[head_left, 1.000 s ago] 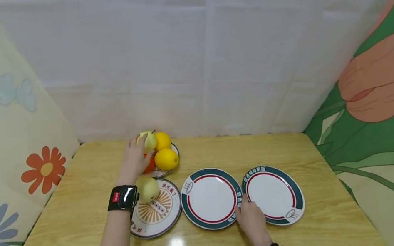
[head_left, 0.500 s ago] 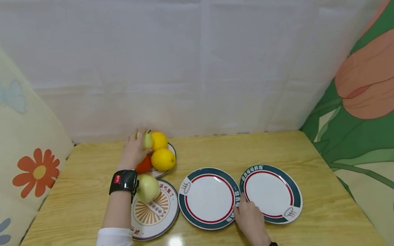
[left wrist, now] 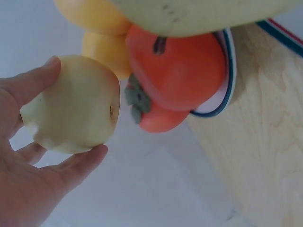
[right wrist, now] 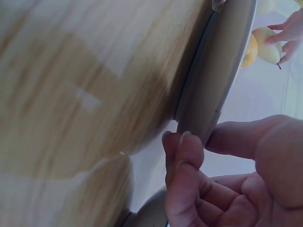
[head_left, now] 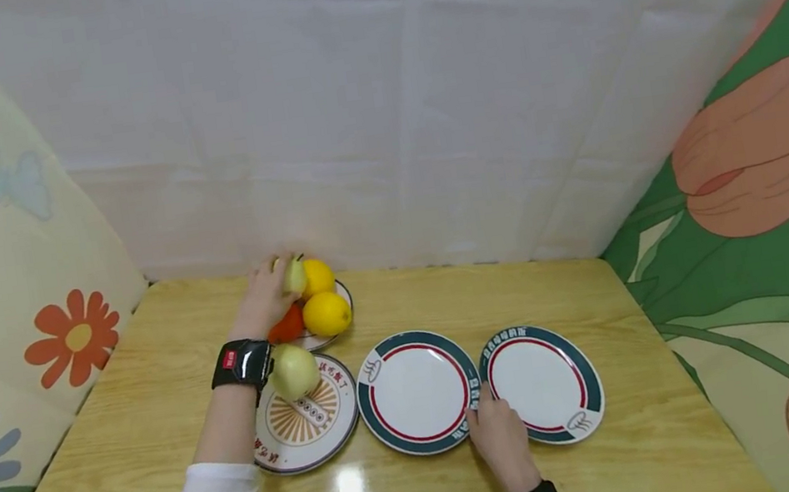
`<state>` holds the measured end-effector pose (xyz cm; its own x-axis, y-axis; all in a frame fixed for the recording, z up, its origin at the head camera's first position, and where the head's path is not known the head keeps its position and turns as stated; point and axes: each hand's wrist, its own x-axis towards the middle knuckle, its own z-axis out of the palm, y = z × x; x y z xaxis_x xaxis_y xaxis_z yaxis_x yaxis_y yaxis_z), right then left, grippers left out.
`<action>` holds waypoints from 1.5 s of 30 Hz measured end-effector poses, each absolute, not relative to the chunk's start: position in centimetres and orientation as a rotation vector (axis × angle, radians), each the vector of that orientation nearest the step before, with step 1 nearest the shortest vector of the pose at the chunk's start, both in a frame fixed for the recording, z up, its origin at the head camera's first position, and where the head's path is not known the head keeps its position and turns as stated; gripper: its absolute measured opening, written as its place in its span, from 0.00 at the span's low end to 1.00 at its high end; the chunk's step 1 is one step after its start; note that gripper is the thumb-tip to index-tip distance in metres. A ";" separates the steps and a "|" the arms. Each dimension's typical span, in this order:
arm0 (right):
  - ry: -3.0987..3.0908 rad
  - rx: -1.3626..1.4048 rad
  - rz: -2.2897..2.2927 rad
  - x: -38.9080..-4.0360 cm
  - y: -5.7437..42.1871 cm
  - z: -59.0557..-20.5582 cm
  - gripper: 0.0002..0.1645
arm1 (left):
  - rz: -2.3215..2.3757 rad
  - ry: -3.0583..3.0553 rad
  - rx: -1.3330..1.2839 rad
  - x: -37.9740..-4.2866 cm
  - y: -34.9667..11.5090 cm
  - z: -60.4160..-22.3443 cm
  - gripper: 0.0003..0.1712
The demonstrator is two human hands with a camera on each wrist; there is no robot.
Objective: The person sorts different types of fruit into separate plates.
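Observation:
My left hand [head_left: 267, 299] grips a pale yellow-green pear [left wrist: 78, 104] between thumb and fingers, at the left side of the fruit group on the back plate [head_left: 342, 294]. Beside it lie two yellow fruits, the nearer a lemon [head_left: 327, 314], and orange-red fruits [left wrist: 177, 71], one with a green calyx. A second pale pear [head_left: 295, 372] sits on the patterned plate [head_left: 283, 451] below my left wrist. With thumb and fingertips, my right hand [head_left: 500, 437] pinches the near right rim of the middle green-rimmed plate [head_left: 419, 394].
Another green-rimmed plate [head_left: 543, 383] stands to the right, close beside my right hand. All the plates are on a wooden table [head_left: 615, 467]. A white cloth [head_left: 346, 118] hangs along the back edge, with printed panels on both sides.
My left hand has shifted to the pear's left side, and its fingers have closed round it, uncovering more of the orange-red fruit. My right hand stays at the plate rim.

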<state>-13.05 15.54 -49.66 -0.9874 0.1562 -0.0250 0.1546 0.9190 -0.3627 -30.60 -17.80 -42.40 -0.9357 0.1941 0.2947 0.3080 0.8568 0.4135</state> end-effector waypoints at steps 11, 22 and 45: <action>-3.034 -0.210 0.568 -12.9 15.7 -49.9 0.31 | -0.383 -2.705 -0.540 -25.3 -16.7 -40.3 0.40; -3.053 -0.205 0.593 -12.9 15.8 -49.6 0.32 | -0.267 -2.749 -0.660 -17.9 -15.2 -41.2 0.42; -3.080 -0.227 0.570 -13.1 15.7 -49.6 0.33 | -0.238 -2.978 -0.587 -13.4 -13.8 -44.9 0.40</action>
